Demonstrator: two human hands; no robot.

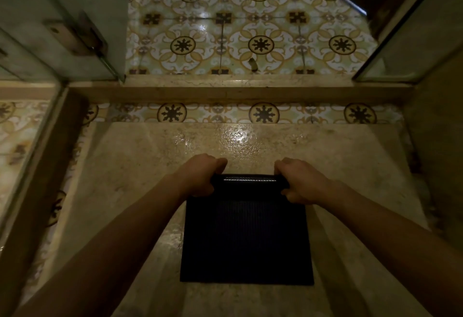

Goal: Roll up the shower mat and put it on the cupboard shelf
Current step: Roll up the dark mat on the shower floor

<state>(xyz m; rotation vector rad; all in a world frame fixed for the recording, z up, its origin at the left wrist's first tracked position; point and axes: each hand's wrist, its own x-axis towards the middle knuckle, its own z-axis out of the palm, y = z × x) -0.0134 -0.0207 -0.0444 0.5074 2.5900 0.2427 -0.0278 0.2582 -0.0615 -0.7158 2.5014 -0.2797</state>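
A dark, ribbed shower mat (246, 236) lies flat on the wet stone shower floor, low in the middle of the view. Its far edge is curled into a tight roll (249, 180). My left hand (201, 177) grips the left end of that roll, fingers wrapped over it. At the roll's right end my right hand (300, 181) holds on in the same way. The near part of the mat is still spread out toward me. No cupboard shelf is in view.
A raised stone kerb (238, 90) crosses the view beyond the mat, with patterned floor tiles (250, 28) past it. A glass door with a metal hinge (82, 36) stands at the left; a glass panel (411, 41) stands at the right. Walls close in on both sides.
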